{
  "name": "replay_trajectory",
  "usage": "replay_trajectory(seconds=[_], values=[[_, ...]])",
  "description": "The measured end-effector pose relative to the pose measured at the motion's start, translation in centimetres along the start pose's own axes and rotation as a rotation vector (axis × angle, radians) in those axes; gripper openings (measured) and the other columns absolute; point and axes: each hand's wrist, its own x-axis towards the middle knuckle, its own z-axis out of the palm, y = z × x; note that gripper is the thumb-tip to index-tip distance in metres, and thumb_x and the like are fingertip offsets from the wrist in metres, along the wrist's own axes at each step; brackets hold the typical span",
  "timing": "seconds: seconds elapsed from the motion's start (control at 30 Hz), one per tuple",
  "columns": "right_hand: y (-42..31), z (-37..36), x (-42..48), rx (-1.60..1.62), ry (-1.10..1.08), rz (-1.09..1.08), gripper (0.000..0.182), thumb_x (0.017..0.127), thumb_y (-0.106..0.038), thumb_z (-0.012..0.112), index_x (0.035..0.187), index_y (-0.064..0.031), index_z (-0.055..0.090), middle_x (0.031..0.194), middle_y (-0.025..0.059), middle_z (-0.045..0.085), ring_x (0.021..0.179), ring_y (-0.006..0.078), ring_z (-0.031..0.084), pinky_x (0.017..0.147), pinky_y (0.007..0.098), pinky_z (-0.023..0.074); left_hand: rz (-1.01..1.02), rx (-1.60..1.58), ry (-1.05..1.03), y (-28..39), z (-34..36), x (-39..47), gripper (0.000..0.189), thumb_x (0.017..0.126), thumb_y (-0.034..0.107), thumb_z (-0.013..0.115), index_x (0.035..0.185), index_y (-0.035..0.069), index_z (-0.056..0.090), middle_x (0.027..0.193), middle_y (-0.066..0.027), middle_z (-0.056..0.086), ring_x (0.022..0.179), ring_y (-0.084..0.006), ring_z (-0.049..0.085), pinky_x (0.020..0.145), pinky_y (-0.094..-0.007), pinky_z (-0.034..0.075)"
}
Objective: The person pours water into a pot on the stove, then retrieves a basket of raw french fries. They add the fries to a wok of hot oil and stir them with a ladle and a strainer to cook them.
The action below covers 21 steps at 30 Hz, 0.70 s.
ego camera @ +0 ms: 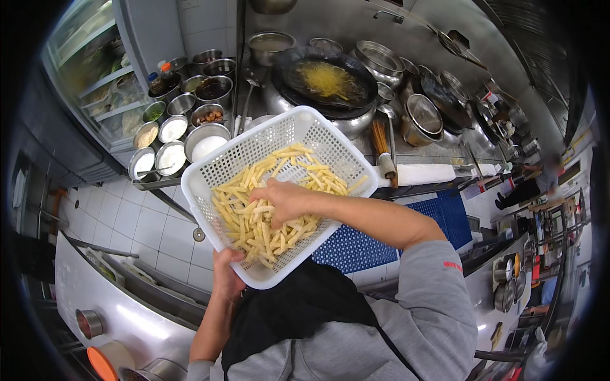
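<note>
A white perforated plastic basket (333, 138) is held tilted in front of my body, with pale potato fries (248, 181) spread over its bottom. My left hand (228, 271) grips the basket's near left corner from outside. Inside the basket, my right hand (286, 200) reaches down among the fries with its fingers curled. Fries hide the fingertips, so I cannot see whether they are closed on any. Beyond the basket sits a dark wok (286, 78) of oil, where a yellow bubbling patch (326, 80) of pieces floats.
Metal pots of seasonings (172, 128) crowd the counter to the left. A bamboo wok brush (381, 138), a ladle (391, 138) and a strainer (424, 114) are right of the wok. Blue perforated matting (357, 247) covers some floor. Steel worktop (128, 305) lies behind me; another person (529, 183) stands far right.
</note>
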Motion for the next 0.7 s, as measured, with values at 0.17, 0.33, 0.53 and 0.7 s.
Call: replay_trajectory(seconds=[0.17, 0.33, 0.53, 0.7], values=[[-1.0, 0.5, 0.0, 0.035, 0.123, 0.027, 0.080, 0.058, -0.019, 0.086, 0.130, -0.0202, 0.053, 0.112, 0.0217, 0.051, 0.105, 0.0402, 0.056, 0.088, 0.0426, 0.0475, 0.044, 0.007, -0.020, 0.5, 0.7, 0.2, 0.078, 0.061, 0.008, 0.051, 0.136, -0.011, 0.036, 0.128, -0.0246, 0.053, 0.115, -0.0378, 0.057, 0.100, -0.0467, 0.049], [0.6, -0.6, 1.7, 0.127, 0.162, -0.005, 0.062, 0.057, -0.007, 0.083, 0.114, -0.0120, 0.061, 0.104, 0.0169, 0.064, 0.101, 0.0322, 0.063, 0.085, 0.0387, 0.0510, 0.008, 0.000, -0.011, 0.9, 0.2, 0.8, 0.079, 0.061, 0.007, 0.051, 0.136, -0.010, 0.036, 0.128, -0.0244, 0.053, 0.115, -0.0377, 0.056, 0.100, -0.0462, 0.049], [3.3, -5.9, 0.7, 0.885, 0.135, 0.209, 0.050, 0.059, 0.005, 0.077, 0.105, -0.0088, 0.062, 0.093, 0.0051, 0.066, 0.084, 0.0162, 0.064, 0.073, 0.0299, 0.0525, 0.019, 0.024, 0.002, 0.7, 0.6, 3.2, 0.080, 0.059, 0.006, 0.050, 0.136, -0.010, 0.036, 0.127, -0.0243, 0.053, 0.115, -0.0381, 0.056, 0.100, -0.0448, 0.049], [5.1, -9.8, 1.9, 0.931, 0.069, 0.274, 0.051, 0.063, 0.008, 0.075, 0.109, -0.0082, 0.060, 0.097, 0.0066, 0.066, 0.087, 0.0139, 0.065, 0.074, 0.0287, 0.0543, 0.004, -0.009, -0.005, 0.8, 1.9, 6.4, 0.082, 0.058, 0.006, 0.050, 0.137, -0.011, 0.035, 0.127, -0.0250, 0.052, 0.114, -0.0390, 0.056, 0.100, -0.0453, 0.049]])
